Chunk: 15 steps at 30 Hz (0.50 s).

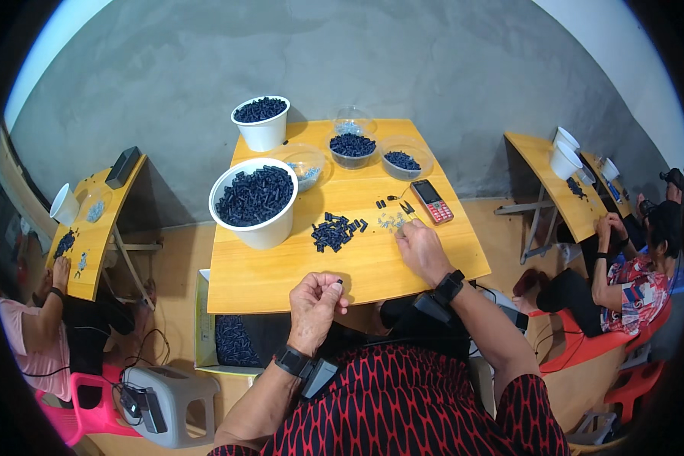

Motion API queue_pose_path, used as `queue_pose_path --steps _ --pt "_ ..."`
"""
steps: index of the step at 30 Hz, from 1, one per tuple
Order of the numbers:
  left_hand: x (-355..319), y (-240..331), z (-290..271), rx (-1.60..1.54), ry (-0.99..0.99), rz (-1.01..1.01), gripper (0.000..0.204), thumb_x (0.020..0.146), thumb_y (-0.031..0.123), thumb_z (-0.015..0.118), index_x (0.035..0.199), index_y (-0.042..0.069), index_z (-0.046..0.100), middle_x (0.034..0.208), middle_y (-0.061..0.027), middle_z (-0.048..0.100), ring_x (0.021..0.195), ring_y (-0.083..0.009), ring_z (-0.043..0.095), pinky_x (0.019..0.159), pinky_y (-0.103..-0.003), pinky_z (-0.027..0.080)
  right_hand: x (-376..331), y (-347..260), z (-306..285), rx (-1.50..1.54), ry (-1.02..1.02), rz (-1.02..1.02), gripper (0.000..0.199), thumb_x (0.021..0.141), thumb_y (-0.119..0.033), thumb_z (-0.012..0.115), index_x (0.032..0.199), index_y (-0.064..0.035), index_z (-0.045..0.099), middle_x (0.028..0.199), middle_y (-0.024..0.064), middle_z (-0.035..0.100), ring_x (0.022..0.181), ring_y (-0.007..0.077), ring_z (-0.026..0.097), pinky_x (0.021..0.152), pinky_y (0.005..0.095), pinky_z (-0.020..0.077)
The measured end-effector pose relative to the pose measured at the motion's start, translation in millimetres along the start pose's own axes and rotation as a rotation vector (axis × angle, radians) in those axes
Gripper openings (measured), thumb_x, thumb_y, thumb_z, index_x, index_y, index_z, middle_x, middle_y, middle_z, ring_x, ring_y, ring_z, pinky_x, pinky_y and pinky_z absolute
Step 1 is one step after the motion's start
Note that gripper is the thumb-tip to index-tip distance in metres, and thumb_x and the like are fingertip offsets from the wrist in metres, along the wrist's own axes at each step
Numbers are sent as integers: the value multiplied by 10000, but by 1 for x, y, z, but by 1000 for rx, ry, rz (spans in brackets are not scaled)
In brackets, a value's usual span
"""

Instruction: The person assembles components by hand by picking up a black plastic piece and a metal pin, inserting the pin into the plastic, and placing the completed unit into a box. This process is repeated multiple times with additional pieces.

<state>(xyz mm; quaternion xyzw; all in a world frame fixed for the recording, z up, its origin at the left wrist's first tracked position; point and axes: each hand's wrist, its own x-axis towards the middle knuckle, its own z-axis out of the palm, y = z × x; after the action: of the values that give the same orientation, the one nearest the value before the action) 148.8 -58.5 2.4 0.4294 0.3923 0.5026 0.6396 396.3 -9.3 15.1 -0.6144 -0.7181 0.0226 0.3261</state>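
Close to the table's near edge, my left hand point(313, 310) pinches a small black plastic piece point(340, 282) between thumb and forefinger. My right hand point(421, 249) rests at the edge of a small heap of silvery metal pieces point(388, 221), its fingers curled and their tips mostly hidden. Just beyond it lies a small yellow-handled tool with dark pointed jaws point(408, 208). Between the hands and the buckets is a loose pile of short black plastic pieces point(333, 232). A few single black pieces point(381, 204) lie near the tool.
A red keypad phone point(432, 204) lies right of the tool. White buckets of black pieces, one near point(260, 234) and one far point(265, 137), stand left. Clear bowls point(355, 160) stand at the back. An open box point(204, 334) sits below. People work at tables on both sides.
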Motion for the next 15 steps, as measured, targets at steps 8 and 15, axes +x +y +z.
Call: queue_pose_path --steps 8,15 --pt "1 -1 1 10 -5 -2 94 940 48 585 999 -26 586 800 -66 625 647 -125 618 587 -252 541 -6 -8 -12 -122 -116 -55 112 818 -32 543 896 18 606 906 218 605 870 404 609 756 480 498" --pt "2 0 1 -13 -23 -9 81 937 24 581 995 -33 584 820 -77 634 664 -140 633 623 -263 552 -9 -8 -14 49 -92 -153 155 821 3 539 957 26 610 898 208 592 833 373 614 748 434 506"
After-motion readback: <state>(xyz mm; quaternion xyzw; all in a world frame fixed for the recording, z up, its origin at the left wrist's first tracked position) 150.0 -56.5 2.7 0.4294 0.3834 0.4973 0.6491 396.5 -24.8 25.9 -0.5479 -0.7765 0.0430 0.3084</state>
